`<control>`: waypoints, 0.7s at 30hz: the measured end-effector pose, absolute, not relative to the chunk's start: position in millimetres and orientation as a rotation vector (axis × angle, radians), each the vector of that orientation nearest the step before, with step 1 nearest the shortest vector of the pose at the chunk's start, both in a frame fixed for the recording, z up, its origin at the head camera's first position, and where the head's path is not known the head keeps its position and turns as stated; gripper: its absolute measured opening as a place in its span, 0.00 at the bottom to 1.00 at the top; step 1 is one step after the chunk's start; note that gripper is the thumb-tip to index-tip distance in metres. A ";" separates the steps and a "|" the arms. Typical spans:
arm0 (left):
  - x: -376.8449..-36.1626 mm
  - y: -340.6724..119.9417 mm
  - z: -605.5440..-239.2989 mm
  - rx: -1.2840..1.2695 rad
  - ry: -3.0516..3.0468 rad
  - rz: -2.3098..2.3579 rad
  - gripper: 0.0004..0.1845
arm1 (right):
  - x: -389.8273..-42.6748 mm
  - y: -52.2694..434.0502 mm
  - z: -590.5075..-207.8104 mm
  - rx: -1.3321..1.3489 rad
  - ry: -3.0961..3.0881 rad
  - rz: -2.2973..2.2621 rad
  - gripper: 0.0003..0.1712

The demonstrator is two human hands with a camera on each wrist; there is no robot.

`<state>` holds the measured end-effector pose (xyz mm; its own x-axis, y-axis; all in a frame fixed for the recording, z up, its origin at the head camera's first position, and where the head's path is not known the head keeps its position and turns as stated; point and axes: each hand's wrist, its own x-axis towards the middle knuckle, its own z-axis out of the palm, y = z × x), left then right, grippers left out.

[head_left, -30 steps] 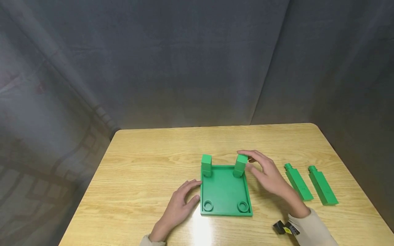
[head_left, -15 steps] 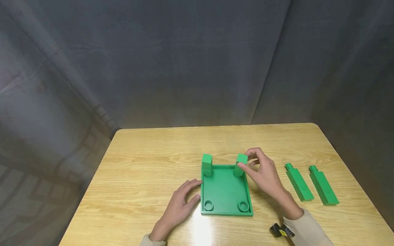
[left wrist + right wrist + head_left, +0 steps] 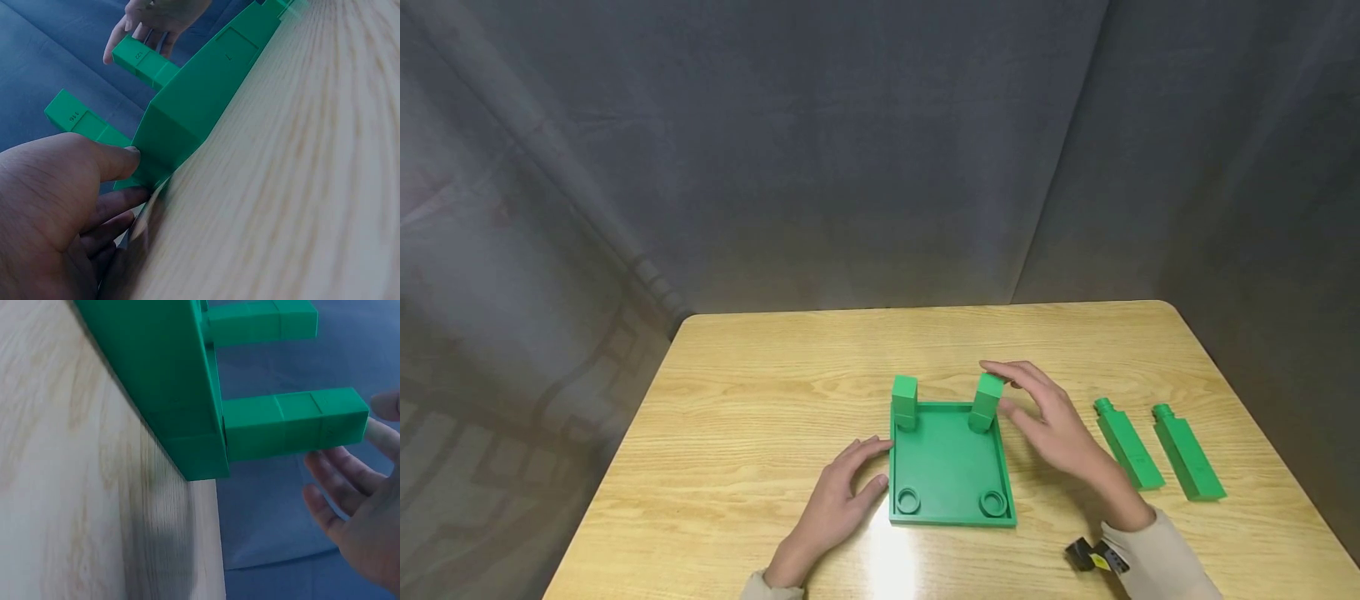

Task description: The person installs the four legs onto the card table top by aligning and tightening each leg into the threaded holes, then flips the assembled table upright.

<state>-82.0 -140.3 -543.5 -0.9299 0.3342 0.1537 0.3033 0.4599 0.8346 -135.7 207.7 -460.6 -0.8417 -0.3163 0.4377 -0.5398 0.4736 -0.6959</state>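
A green square board with a raised rim lies on the table. Two round threaded-looking sockets show at its near corners. A green left leg and a green right leg stand upright at its far corners. My left hand rests fingertips and thumb against the board's left edge. My right hand is at the right leg, index finger reaching past its top. In the right wrist view, its fingers touch or nearly touch the leg's side, while the thumb stands apart.
Two loose green legs with threaded ends, one nearer and one farther right, lie on the wooden table to the right. A small black device sits at the right cuff. Grey curtains hang behind the table.
Half a second ago my right thumb lay across the right leg's near face; now it has drawn back right and the fingers have straightened over the top. My left hand stays put.
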 end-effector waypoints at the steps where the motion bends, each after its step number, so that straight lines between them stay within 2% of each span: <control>1: -82.1 -140.4 -543.5 0.584 2.657 1.509 0.26 | -135.7 208.7 -460.5 0.737 -2.491 1.300 0.32; 10: -82.4 -140.6 -544.2 0.577 2.650 1.515 0.27 | -137.1 208.9 -463.9 0.694 -2.493 1.275 0.26; 21: -82.4 -141.2 -543.7 0.583 2.647 1.505 0.27 | -136.6 194.4 -471.2 0.436 -2.427 1.227 0.22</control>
<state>-82.4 -141.2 -543.7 -0.9286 0.3405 0.1475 0.3008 0.4582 0.8364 -136.6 194.4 -471.2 -0.8777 -0.1007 0.4686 -0.4370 0.5697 -0.6961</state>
